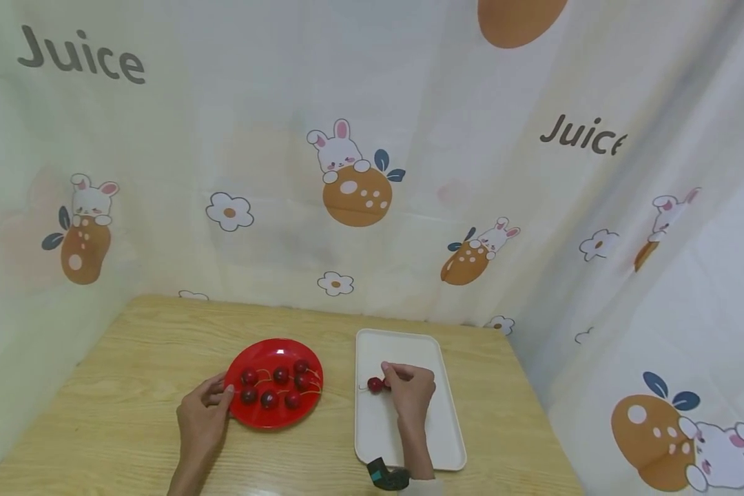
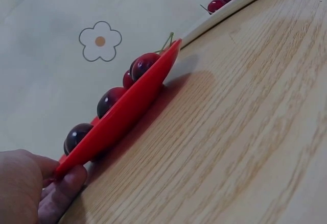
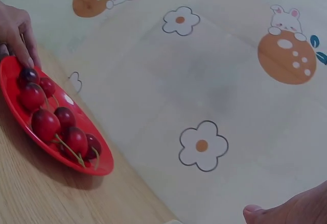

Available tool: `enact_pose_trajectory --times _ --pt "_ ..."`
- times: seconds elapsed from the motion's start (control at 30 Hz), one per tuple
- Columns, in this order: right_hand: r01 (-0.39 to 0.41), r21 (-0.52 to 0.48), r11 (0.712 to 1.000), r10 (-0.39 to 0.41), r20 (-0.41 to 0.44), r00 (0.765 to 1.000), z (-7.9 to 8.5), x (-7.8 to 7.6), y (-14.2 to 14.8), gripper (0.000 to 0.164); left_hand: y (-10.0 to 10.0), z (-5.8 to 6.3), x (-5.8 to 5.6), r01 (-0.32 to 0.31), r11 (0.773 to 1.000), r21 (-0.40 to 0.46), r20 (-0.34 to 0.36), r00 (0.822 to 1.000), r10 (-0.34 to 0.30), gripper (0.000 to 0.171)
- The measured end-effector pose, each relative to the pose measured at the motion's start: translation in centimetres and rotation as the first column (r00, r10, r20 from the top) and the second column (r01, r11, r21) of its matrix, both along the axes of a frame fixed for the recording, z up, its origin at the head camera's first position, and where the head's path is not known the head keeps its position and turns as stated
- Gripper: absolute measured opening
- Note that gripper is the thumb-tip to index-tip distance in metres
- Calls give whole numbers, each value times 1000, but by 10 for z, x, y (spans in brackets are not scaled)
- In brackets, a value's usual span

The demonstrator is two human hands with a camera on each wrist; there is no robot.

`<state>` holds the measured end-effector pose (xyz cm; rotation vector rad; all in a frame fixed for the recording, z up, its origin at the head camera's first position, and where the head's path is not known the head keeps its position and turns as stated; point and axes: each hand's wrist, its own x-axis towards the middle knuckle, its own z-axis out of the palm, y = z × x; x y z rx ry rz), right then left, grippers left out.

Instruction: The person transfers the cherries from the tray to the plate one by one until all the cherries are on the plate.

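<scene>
Left hand (image 1: 203, 413) clamped on the near-left rim of the red plate (image 1: 260, 355), digits above and below the edge. Right hand (image 1: 412, 389) is over the white tray (image 1: 378, 427), fingers bent, thumb side toward the plate; can't tell if it's pinching a cherry. Black strap (image 1: 389, 477) on the right wrist.

Plate sits on the wood-grain counter (image 1: 310, 455), left of the tray, gap between them. Seven plate cherries (image 1: 269, 399), dark red, stems on, grouped in the dish, some stems reaching the right rim. Tray cherries (image 1: 375, 384) lie close together right at the right fingertips; head view has one partly hidden by the hand, left wrist view shows three in a row.

Behind the counter: pale curtain (image 1: 273, 138), printed with rabbits on orange fruit, white flowers and "Juice".
</scene>
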<state>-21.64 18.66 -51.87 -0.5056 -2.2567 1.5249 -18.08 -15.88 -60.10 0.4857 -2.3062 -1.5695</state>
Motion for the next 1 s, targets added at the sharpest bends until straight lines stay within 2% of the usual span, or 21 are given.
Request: enact_pose_trajectory --times 0.23,0.47,0.83,1.0 --pt "40 -69 997 -39 9 999 3 5 22 15 0 1 0 -2 1000 -24 7 1000 3 35" --pt "79 -58 995 -77 32 996 3 13 41 19 -1 0 1 10 1000 -17 -13 1000 -10 35" --pt "138 -56 989 -132 101 986 -12 21 59 21 -1 1 2 11 1000 -15 8 1000 -10 36" --pt "136 -12 991 -133 142 981 -21 27 62 21 0 1 2 8 1000 -14 5 1000 -8 35"
